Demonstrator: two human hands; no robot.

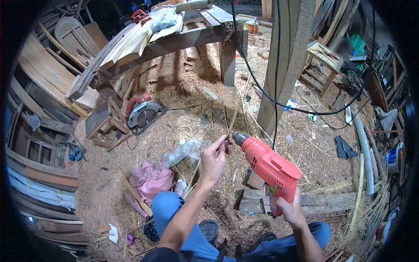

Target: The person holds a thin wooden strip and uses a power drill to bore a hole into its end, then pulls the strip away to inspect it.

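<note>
A red power drill is gripped by the handle in my right hand, its body tilted up and to the left. Its black chuck points at the fingers of my left hand. Those fingers are pinched together just left of the chuck, at a small thin dark piece I cannot make out. Beneath both hands lies the floor, strewn with wood shavings. My knees in blue trousers show below, with a dark sandal between them.
A workbench bearing boards stands ahead, and a wooden post rises right of centre with black cable hanging near it. A circular saw rests on the floor by a small stool. Pink cloth lies left of my knee.
</note>
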